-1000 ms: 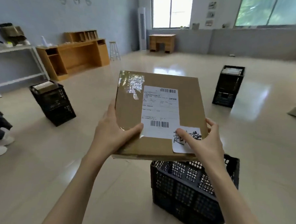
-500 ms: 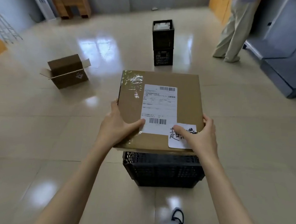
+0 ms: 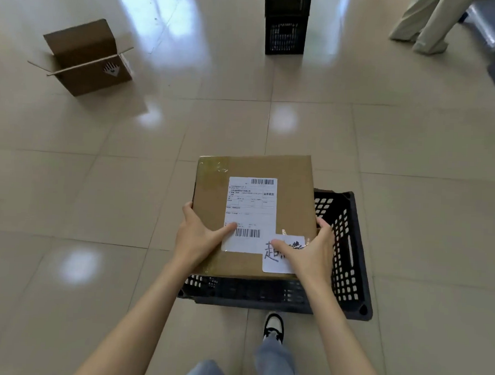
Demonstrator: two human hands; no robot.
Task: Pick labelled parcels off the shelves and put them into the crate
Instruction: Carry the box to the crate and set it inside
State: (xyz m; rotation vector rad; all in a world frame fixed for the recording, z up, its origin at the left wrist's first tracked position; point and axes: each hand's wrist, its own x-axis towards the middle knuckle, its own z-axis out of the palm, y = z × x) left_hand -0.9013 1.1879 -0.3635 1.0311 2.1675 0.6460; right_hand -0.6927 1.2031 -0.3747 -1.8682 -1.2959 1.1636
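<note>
Both my hands clamp parcel [image 3: 253, 213]: left hand [image 3: 198, 236], right hand [image 3: 309, 252], thumbs on top. Crate [image 3: 349, 250] directly beneath, offset right. Placing step; next, shift right, lower in flat.

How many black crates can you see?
2. One black plastic lattice crate sits on the floor under the held parcel; another black crate stands far off at the top, partly cut off. Others may be out of view.
</note>
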